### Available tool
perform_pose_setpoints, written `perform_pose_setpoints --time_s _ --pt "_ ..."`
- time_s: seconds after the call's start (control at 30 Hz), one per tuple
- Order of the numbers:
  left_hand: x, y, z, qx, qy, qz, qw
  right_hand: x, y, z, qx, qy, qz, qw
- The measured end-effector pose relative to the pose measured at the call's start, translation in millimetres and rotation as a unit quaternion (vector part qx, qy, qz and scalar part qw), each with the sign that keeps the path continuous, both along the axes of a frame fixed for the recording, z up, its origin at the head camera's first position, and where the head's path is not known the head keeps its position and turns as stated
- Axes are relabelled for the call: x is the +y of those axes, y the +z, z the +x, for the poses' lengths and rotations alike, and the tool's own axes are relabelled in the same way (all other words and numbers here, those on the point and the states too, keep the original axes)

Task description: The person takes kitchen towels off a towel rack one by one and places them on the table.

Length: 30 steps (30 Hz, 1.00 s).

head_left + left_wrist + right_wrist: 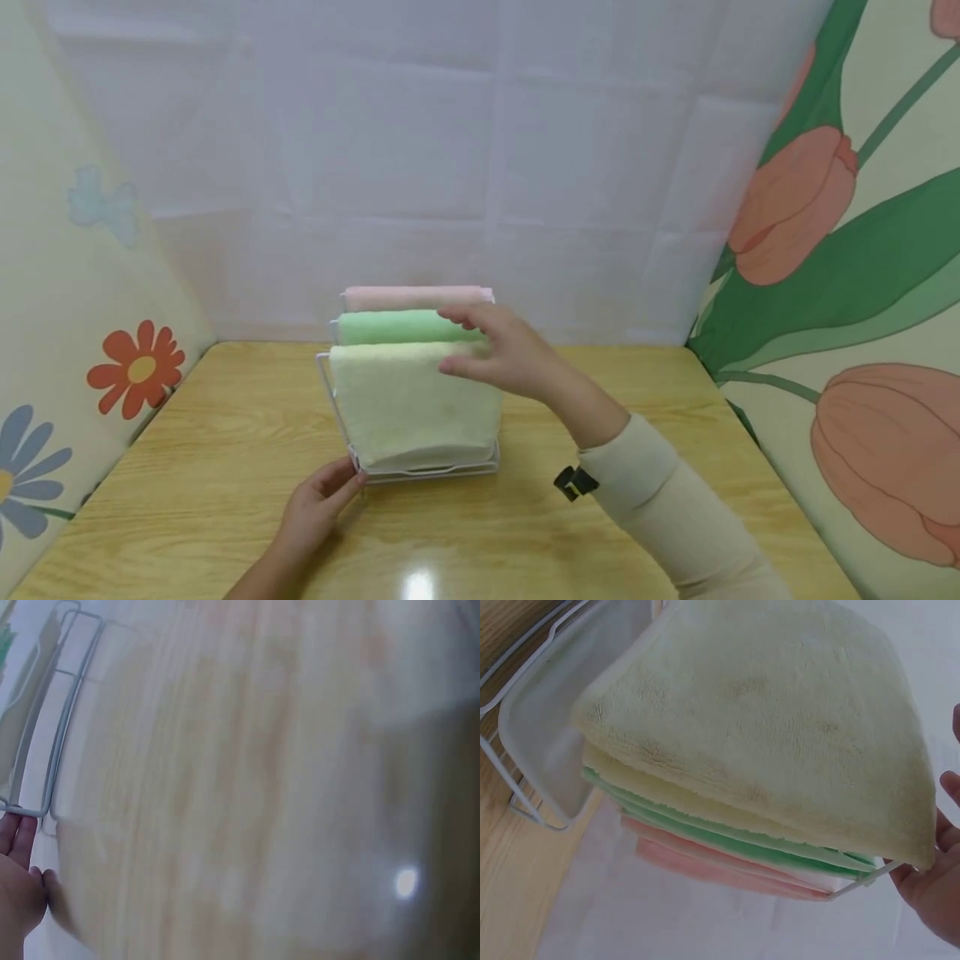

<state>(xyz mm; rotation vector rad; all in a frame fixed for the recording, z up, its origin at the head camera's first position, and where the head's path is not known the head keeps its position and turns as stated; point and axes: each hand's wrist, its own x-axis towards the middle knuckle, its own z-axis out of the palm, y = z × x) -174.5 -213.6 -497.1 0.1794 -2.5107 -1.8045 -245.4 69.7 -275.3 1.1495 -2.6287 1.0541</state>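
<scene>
Left hand (313, 507): pinches wire rack (431, 475) corner
Right hand (519, 352): fingers parted at yellow cloth (416, 408); contact unclear
Wire rack: yellow cloth, green cloth (390, 326), pink cloth (412, 297), white tray (574, 697) below

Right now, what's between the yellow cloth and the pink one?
A green cloth hangs between the yellow cloth in front and the pink cloth behind; the head and right wrist views both show it.
</scene>
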Motion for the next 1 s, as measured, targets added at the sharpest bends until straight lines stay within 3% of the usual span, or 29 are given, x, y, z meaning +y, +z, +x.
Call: perform_pose_setpoints --time_s 0.17,0.33,0.63,0.8,1.0 --pt "3.3 -6.3 1.1 0.015 0.028 0.039 0.9988 -6 0.3 0.9 0.012 0.000 0.021 0.9997" --pt "4.6 -9.3 0.8 0.017 0.040 0.047 0.9980 -12 5.4 2.4 0.019 -0.022 0.059 0.9978" --pt "7.4 -8.9 1.1 0.046 0.036 0.061 0.9964 -23 8.4 4.4 -0.040 -0.074 0.112 0.9902" --pt "7.9 -9.6 0.3 0.044 0.042 0.051 0.9969 -27 5.0 3.5 -0.023 -0.077 0.120 0.9895" --pt "6.5 -9.9 1.4 0.028 0.046 0.045 0.9975 -30 1.5 1.8 -0.030 -0.069 0.088 0.9932"
